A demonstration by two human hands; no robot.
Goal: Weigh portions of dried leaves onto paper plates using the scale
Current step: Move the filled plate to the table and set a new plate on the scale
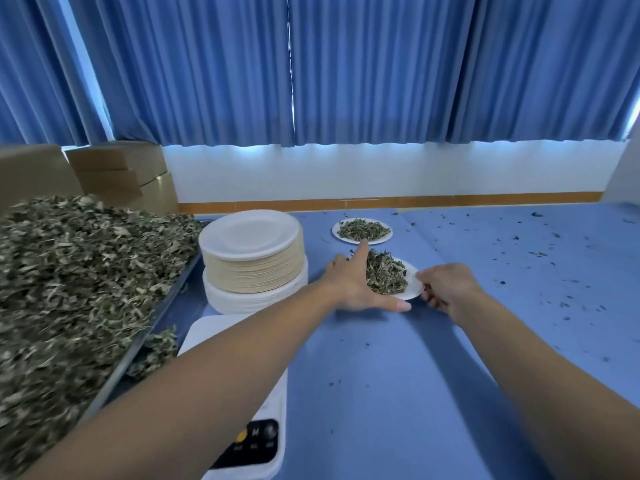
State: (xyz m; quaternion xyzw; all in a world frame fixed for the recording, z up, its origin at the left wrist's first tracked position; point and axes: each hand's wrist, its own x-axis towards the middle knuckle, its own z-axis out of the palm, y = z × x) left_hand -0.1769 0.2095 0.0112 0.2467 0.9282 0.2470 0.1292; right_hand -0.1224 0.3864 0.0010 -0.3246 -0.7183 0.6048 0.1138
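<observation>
A white paper plate heaped with dried leaves lies on the blue table between my hands. My left hand lies flat along the plate's left side, fingers straight, thumb stretched under its near rim. My right hand pinches the plate's right rim. A second filled plate sits farther back. The white scale, with its dark button panel, lies near me under my left forearm, its platform bare. A large heap of dried leaves fills a metal tray on the left.
A tall stack of unused paper plates stands just left of my left hand. Cardboard boxes sit at the back left. Leaf crumbs are scattered over the blue tablecloth to the right. Blue curtains hang behind the table.
</observation>
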